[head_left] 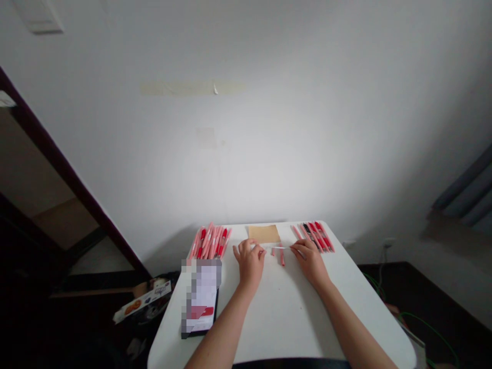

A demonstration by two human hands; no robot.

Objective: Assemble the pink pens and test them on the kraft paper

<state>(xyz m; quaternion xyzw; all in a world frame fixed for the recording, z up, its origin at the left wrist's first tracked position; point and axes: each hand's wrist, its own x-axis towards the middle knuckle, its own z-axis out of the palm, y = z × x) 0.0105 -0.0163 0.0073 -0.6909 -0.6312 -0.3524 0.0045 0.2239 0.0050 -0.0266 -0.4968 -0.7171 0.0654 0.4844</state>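
A thin white stick, which looks like a pen refill [280, 247], stretches level between my two hands above the table. My left hand [250, 259] pinches its left end with thumb and forefinger, the other fingers partly spread. At the right end, the fingertips of my right hand [307, 256] are closed on it. Just below the refill lie pink pen parts: a longer pink barrel piece [282, 258] and a small pink piece [273, 252]. Behind them is a tan paper rectangle [264, 233].
A pile of pink and red pens [209, 242] lies at the table's back left. A row of pink, red and black pens [315, 237] lies at the back right. A phone [202, 297] rests on the white table [280, 318] beside my left forearm. A wall [277, 154] rises behind.
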